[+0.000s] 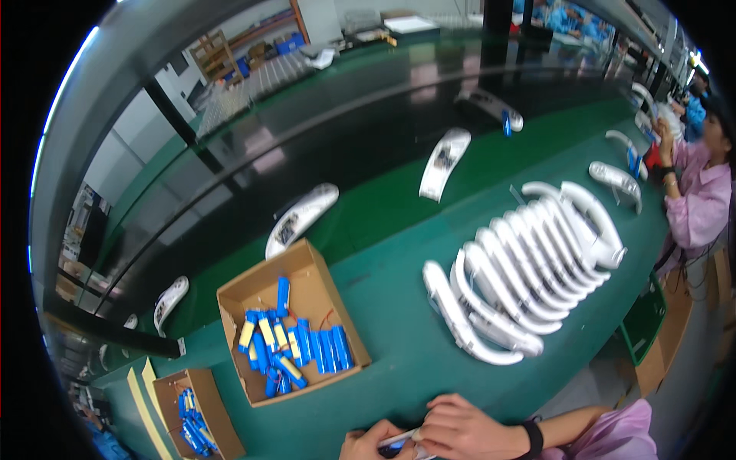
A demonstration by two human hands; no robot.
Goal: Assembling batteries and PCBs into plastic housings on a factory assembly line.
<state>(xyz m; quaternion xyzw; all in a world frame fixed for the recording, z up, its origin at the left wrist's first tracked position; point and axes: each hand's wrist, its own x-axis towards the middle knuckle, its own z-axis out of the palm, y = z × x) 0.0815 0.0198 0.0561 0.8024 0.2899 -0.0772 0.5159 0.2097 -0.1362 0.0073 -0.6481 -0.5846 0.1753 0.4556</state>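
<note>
1. Pale-yellow strips (pixel 146 416) lie on the green workbench (pixel 391 295), at its left end.
2. A pink-sleeved co-worker (pixel 699 203) is at the workbench's right end.
3. A cardboard carton (pixel 668 349) stands below the workbench's right edge.
4. A blue bin (pixel 290 44) sits far beyond the workbench.
5. Blue-clothed people (pixel 571 19) are beyond the workbench, farther right.

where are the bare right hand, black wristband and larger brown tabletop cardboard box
Bare right hand (pixel 465 431): head view, its back
Black wristband (pixel 532 438): head view, outer face
Larger brown tabletop cardboard box (pixel 322 289): head view, inner wall
</note>
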